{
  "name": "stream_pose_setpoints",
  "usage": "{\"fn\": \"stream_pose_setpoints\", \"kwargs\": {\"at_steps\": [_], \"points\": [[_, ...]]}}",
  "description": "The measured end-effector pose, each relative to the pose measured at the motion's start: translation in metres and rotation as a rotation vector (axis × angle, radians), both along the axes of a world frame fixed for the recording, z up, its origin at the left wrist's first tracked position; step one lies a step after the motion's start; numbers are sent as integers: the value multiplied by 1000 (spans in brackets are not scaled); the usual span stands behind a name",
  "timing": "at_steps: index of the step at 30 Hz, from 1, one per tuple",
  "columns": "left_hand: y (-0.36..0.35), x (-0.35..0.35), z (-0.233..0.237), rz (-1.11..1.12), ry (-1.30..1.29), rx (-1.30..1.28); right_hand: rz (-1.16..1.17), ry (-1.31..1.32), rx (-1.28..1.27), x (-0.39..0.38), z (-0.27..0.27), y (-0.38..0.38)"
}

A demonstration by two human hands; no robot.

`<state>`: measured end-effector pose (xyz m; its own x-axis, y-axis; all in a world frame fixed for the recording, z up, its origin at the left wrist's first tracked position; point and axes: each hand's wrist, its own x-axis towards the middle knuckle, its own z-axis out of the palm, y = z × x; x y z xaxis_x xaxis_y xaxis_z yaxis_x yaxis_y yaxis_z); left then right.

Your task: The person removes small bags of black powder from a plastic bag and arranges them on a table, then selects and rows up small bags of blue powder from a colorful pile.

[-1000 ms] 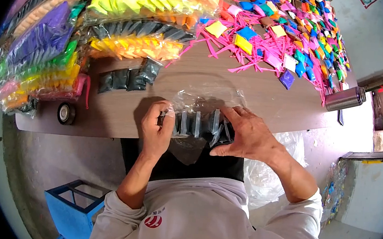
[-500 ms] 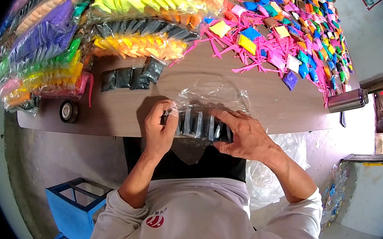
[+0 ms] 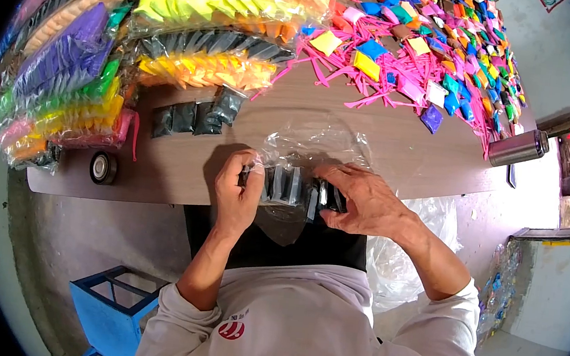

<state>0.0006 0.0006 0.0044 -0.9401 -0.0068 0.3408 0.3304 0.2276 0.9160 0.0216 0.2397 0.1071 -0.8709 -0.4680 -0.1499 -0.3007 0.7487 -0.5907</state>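
A row of small black packets (image 3: 286,184) stands side by side at the table's front edge, with a clear plastic bag (image 3: 316,146) spread around and behind it. My left hand (image 3: 238,185) is closed at the row's left end, fingers curled around packets and the bag's edge. At the right end my right hand (image 3: 365,204) grips several packets between thumb and fingers, and these sit slightly apart from the others. Whether the packets are inside the bag or on top of it is hard to tell. Some loose black packets (image 3: 184,117) lie behind my left hand.
Bagged rows of coloured packets (image 3: 213,3) are piled at the back left. Pink strips (image 3: 352,63) and many loose coloured packets cover the back right. A tape roll (image 3: 102,167) is at the left edge, a metal flask (image 3: 518,149) at the right, a blue stool (image 3: 107,316) below.
My right hand has tilted the right-hand packets and drawn them slightly towards me, so a gap shows in the row. My left hand has stayed in place.
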Motion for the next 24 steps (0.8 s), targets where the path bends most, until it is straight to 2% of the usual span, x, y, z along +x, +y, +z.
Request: {"fn": "stream_pose_setpoints", "kwargs": {"at_steps": [3,5,9,14,20,24], "points": [[0,-1,0,-6,7,2,41,64,-20,-1,-7,1],[0,0,0,-5,-5,10,92,265,-73,-2,-15,-1],[0,-2,-2,-13,7,8,87,276,-47,-2,-16,-5],[0,-2,-3,-23,10,25,63,106,52,-7,-18,-4],[0,-1,-1,-10,3,-1,67,214,22,-4,-17,-6],[1,-1,-2,-4,-13,19,44,167,73,-4,-15,-12]]}}
